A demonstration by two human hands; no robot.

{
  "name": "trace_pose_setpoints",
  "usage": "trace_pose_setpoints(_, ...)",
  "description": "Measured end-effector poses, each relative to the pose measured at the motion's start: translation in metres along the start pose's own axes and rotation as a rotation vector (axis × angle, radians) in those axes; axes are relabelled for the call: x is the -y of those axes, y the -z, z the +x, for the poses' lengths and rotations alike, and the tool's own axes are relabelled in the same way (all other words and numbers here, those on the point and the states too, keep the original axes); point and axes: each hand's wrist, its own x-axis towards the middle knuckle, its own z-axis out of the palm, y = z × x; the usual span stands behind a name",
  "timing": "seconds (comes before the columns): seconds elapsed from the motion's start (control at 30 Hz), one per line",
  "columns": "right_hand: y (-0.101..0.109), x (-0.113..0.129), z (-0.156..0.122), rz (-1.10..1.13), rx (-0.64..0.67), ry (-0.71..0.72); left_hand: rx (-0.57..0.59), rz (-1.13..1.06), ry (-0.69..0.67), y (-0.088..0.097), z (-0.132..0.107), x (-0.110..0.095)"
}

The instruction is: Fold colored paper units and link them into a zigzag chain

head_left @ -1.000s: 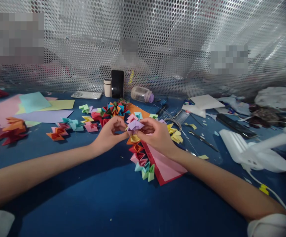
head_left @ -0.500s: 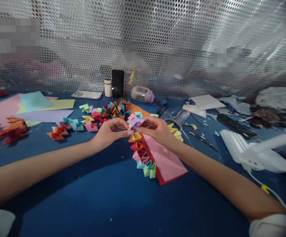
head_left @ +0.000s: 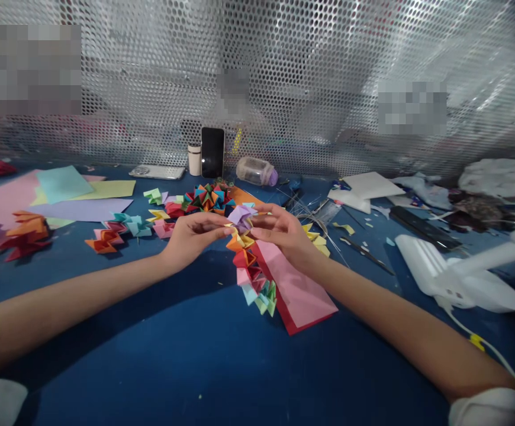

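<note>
A chain of folded origami paper pieces (head_left: 245, 258) in yellow, orange, red, pink, blue and green hangs down from between my hands. At its top sits a purple folded piece (head_left: 241, 216). My left hand (head_left: 198, 236) pinches the chain's yellow upper end from the left. From the right, the fingers of my right hand (head_left: 284, 235) are closed on the purple piece; their tips are partly hidden. Beneath my right wrist lie a pink paper sheet (head_left: 297, 284) and a red sheet (head_left: 289, 319) under it.
Behind my hands stands a multicoloured origami cluster (head_left: 208, 198). More folded pieces (head_left: 106, 236) and paper sheets (head_left: 80, 208) lie to the left. At the back are an upright phone (head_left: 212, 152) and a jar (head_left: 255, 170). Tweezers (head_left: 366, 254) and a white lamp (head_left: 457, 272) occupy the right.
The hanging chain has swung slightly up and left, and its lower end has turned. The purple piece has tilted more upright between my fingers.
</note>
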Motion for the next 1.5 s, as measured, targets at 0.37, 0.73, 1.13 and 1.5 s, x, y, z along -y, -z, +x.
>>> trace_pose_setpoints(0.37, -0.007, -0.008, -0.001, 0.15, -0.001, -0.13, 0.063, -0.146, 0.037, -0.004, -0.007, 0.001)
trace_pose_setpoints(0.73, 0.001, -0.005, -0.006, -0.34, -0.002, 0.405, -0.008, -0.266, 0.136, -0.005, -0.004, 0.002)
trace_pose_setpoints(1.13, 0.0, -0.009, -0.006, -0.606, -0.142, 0.692, 0.111, -0.285, 0.089, -0.007, -0.01, -0.001)
trace_pose_setpoints(1.5, 0.003, 0.008, -0.009, -0.943, -0.073, 0.898, 0.1, -0.149, 0.06, -0.005, -0.007, -0.004)
